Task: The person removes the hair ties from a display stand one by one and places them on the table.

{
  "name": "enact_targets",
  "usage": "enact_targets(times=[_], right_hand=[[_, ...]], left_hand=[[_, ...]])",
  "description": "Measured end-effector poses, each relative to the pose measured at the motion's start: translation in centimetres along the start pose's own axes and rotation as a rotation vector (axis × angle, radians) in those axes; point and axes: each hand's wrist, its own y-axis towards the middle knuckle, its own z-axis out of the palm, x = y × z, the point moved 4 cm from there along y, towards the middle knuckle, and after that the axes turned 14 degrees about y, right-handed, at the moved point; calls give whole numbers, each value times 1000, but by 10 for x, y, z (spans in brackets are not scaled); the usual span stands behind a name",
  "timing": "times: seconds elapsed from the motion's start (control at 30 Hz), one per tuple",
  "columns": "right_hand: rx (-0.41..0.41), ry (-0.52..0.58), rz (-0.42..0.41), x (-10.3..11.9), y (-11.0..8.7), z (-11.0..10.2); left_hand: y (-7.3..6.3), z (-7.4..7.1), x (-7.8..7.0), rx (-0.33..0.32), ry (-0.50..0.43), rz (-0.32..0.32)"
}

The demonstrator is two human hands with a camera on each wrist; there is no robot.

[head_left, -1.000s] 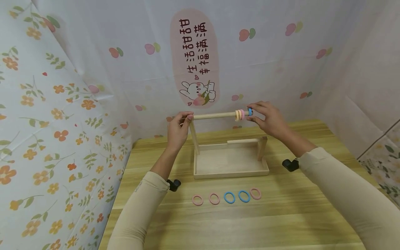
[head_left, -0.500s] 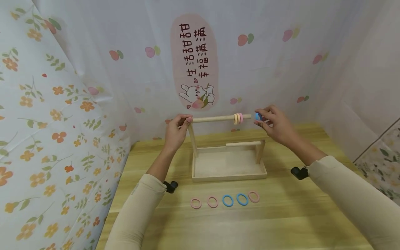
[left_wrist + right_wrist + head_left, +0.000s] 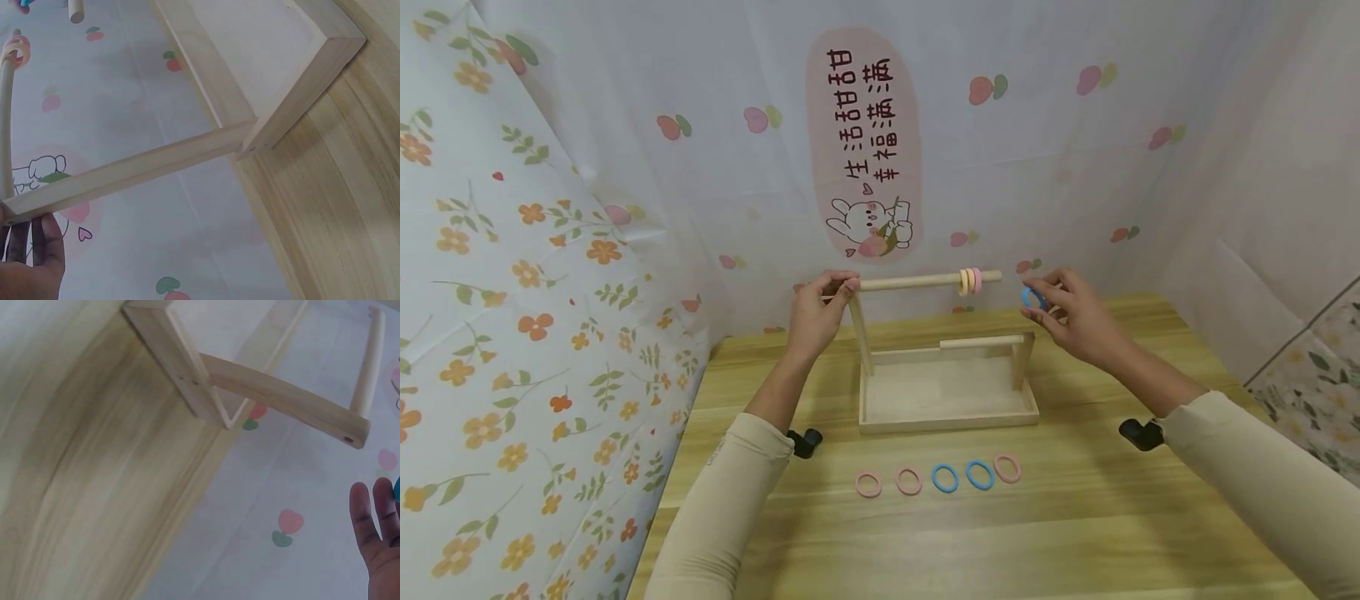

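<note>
A wooden stand (image 3: 947, 422) with a tray base carries a long upper rod (image 3: 910, 282) and a shorter lower rod (image 3: 981, 342). My left hand (image 3: 820, 312) grips the top of the tall left post, where the upper rod joins it. Toward that rod's free right end hang yellow rings (image 3: 964, 282) and a pink ring (image 3: 977, 281). Off the rod's tip, to its right, my right hand (image 3: 1078, 321) pinches a blue ring (image 3: 1033, 297) between thumb and fingers. In the right wrist view only some fingers and a sliver of blue show at the edge.
In front of the stand, pink rings (image 3: 909, 481) and blue rings (image 3: 945, 478) lie in a row on the wooden table (image 3: 925, 550). A patterned cloth (image 3: 737, 100) hangs behind, with a floral cloth (image 3: 550, 333) on the left. Black wrist devices (image 3: 1141, 434) are worn on both arms.
My right hand has drawn the blue ring off the end of the upper rod and moved it right and slightly down. The left hand keeps its grip on the post.
</note>
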Motion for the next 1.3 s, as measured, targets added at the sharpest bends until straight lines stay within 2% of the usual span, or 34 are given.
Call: enact_targets(times=[0.23,0.5,0.7,0.87,1.0,1.3], right_hand=[[21,-18,-41,2,-11,7],[45,15,-92,14,-18,22],[102,33,-112,28,-22,36],[151,44,-99,38,-23,47],[189,87,-103,49,-26,58],[259,143,-187,73,-33,83]], left_hand=[[0,-2,1,16,46,-17],[-2,-4,-1,16,37,-9],[-2,-4,-2,19,47,1],[0,-4,-2,21,53,3],[1,-3,-2,22,48,7],[1,-5,-2,34,34,9]])
